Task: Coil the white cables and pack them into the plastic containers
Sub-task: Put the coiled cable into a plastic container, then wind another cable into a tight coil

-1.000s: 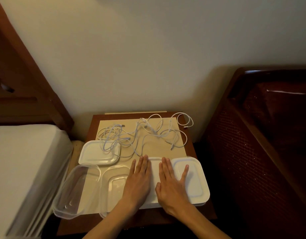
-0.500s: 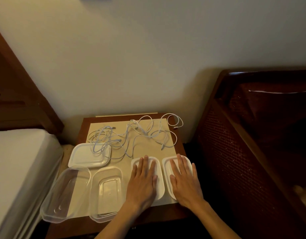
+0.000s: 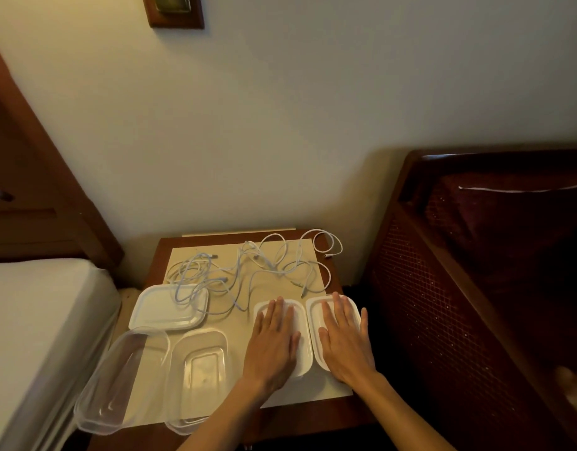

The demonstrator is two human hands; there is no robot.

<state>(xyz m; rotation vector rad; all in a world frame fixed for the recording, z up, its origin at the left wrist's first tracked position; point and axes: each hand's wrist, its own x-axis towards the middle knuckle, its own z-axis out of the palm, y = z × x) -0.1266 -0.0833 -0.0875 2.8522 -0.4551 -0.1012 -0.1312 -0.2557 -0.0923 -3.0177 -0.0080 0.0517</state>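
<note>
Several white cables (image 3: 264,268) lie tangled across the back half of a small wooden bedside table (image 3: 313,415). My left hand (image 3: 274,343) rests flat, fingers straight, on a white lid (image 3: 305,353). Beside it, my right hand (image 3: 344,340) lies flat on a second white lid (image 3: 314,307). A third white lid (image 3: 165,309) sits at the left with cable loops draped over its far edge. Two clear plastic containers stand open at the front left: one (image 3: 200,369) next to my left hand, the other (image 3: 117,382) overhanging the table's left edge.
A pale mat (image 3: 238,317) covers the tabletop. A white mattress (image 3: 36,320) borders the table on the left, and a dark wooden headboard with a lattice panel (image 3: 459,304) rises on the right. The wall stands just behind the table.
The view widened and shifted. Both hands stay flat on the two lids, and my right hand has slid slightly back. The cables have not moved.
</note>
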